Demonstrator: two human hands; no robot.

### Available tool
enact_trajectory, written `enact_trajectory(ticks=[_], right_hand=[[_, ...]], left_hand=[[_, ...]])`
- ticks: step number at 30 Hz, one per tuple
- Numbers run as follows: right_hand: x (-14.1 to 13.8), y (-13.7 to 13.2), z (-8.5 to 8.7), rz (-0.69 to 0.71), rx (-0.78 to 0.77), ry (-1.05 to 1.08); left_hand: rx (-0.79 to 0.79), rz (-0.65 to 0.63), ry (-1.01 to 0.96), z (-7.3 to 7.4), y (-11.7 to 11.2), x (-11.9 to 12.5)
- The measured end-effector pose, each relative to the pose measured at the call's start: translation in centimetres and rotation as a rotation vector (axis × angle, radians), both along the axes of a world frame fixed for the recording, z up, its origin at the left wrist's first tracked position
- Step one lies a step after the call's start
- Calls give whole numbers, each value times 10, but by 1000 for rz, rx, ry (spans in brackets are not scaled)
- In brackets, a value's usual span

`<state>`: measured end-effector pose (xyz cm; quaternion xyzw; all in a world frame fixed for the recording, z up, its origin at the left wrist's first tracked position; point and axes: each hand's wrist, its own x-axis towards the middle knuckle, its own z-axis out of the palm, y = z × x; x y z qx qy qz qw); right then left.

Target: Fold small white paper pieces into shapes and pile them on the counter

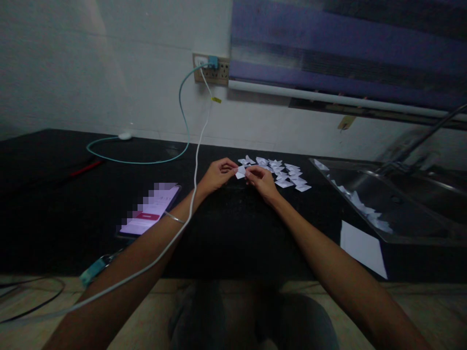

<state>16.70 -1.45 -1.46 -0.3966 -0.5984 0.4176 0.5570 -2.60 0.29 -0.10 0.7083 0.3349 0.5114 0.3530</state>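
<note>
A small folded piece of white paper (pixel 240 172) is held up between my two hands above the black countertop. My left hand (pixel 220 173) pinches its left edge between thumb and fingers. On the other side, my right hand (pixel 261 181) grips the right edge with thumb and forefinger. Just beyond and to the right of my right hand lie several folded white paper pieces (pixel 292 176), pointed in shape and grouped in loose rows. Fine creases on the held paper are too small to make out.
A lit phone (pixel 149 211) lies beside my left forearm, near a teal key fob (pixel 93 271). White paper sheets (pixel 363 248) rest at right, before a metal sink (pixel 383 194). A white cable (pixel 197 160) crosses my left arm from the wall socket (pixel 211 69).
</note>
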Motion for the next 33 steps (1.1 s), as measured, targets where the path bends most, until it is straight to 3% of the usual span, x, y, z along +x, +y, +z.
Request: enact_trajectory(ticks=[14, 21, 33], right_hand=[[2, 4, -3, -17, -9, 26], [2, 2, -2, 51, -114, 132], [0, 0, 0, 96, -175, 123]], left_hand=[[68, 94, -15, -2, 0, 3], [52, 129, -68, -5, 6, 1], [54, 97, -86, -4, 4, 1]])
